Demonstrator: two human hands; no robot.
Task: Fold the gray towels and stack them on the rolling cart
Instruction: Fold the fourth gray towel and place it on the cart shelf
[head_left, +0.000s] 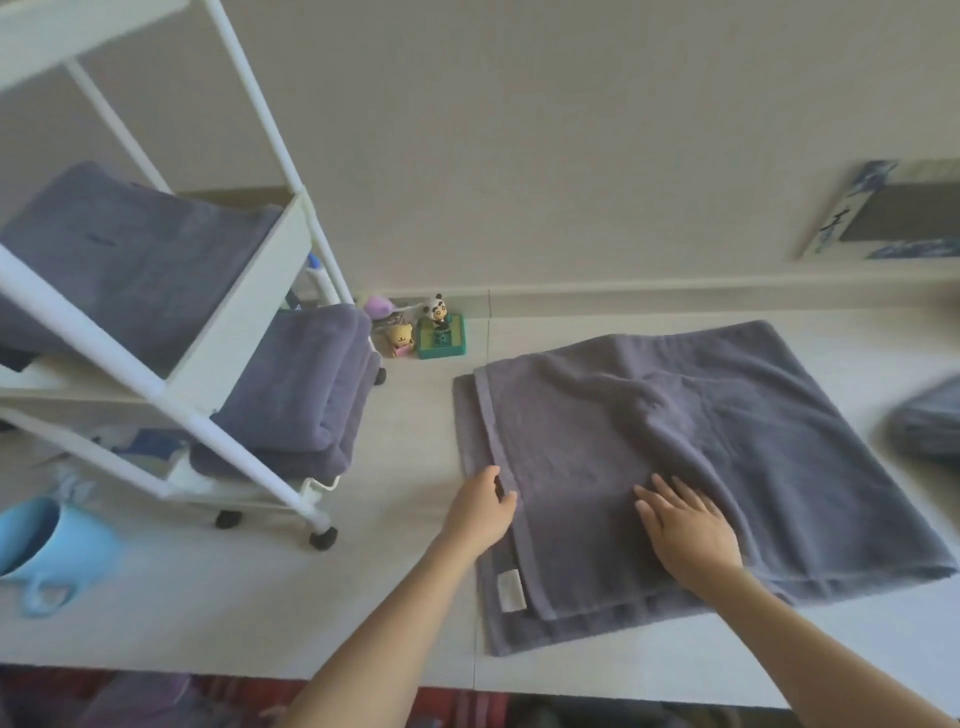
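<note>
A gray towel (701, 457), folded over once and still rumpled, lies spread on the white table (260, 597). My left hand (480, 512) grips its left hem between fingers and thumb. Flat on the towel's near middle lies my right hand (688, 532), fingers straight and spread. To the left stands the white rolling cart (244, 332). It carries folded gray towels on its middle shelf (130, 260) and a stack of two on its lower shelf (306, 395).
Small toy figures (421, 330) sit by the wall behind the cart. A light blue plastic container (47, 545) lies at the left edge. Another gray towel (930, 421) shows at the right edge. A framed picture (883, 213) leans on the wall.
</note>
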